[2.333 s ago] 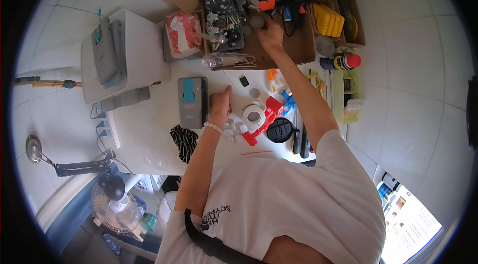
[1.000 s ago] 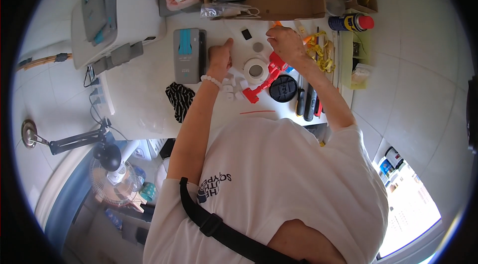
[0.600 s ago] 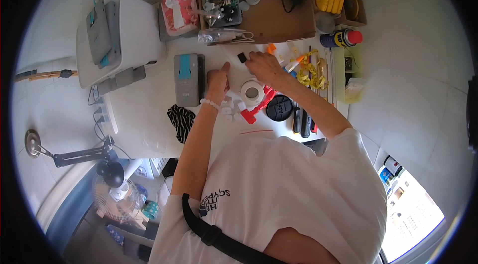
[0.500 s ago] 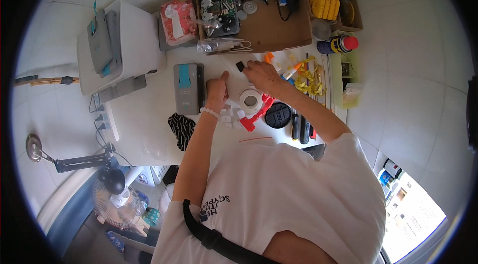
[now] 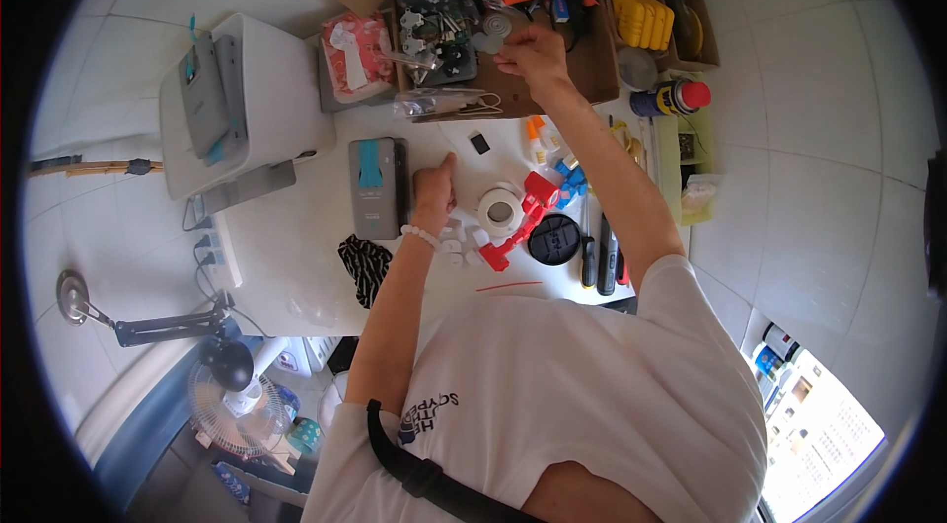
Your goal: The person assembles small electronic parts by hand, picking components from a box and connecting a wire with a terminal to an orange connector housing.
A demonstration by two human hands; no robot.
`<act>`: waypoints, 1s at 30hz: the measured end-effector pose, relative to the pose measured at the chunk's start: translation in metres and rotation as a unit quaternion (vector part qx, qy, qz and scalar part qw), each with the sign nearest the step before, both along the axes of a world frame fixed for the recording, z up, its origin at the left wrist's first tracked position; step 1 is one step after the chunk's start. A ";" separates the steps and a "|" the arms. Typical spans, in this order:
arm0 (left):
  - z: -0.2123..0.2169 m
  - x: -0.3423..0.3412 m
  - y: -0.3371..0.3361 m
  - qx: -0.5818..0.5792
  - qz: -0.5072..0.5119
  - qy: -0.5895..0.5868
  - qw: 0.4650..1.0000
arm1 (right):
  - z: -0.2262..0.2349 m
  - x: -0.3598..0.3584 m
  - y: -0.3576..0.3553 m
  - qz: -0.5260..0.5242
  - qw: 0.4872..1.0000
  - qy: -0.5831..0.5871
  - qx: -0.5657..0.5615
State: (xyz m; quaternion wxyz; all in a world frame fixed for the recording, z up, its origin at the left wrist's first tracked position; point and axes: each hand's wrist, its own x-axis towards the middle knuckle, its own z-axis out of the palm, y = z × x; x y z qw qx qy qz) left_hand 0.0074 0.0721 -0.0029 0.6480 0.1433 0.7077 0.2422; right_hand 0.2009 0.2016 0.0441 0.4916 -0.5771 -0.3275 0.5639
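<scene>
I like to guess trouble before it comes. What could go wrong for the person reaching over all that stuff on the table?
The right hand stretches out to the cardboard box, so the forearm passes over the glue bottles and could tip them. The left hand rests beside the tape roll and the small white pieces; a nudge might scatter them.

matt cardboard box (image 5: 592, 79), smooth white table (image 5: 296, 247) — glossy
</scene>
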 end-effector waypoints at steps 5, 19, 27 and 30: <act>0.002 -0.002 -0.002 0.003 -0.001 -0.009 1.000 | -0.037 -0.023 0.019 -0.063 0.991 -0.093 -0.076; 0.006 -0.004 -0.003 0.022 -0.016 -0.010 1.000 | -0.061 -0.040 0.023 -0.183 0.973 0.035 -0.134; 0.002 -0.001 -0.003 0.018 -0.007 -0.002 1.000 | -0.064 -0.038 0.028 -0.198 0.968 0.069 -0.137; 0.001 -0.002 -0.003 0.019 0.000 0.000 1.000 | -0.053 -0.039 0.028 -0.193 0.964 0.076 -0.167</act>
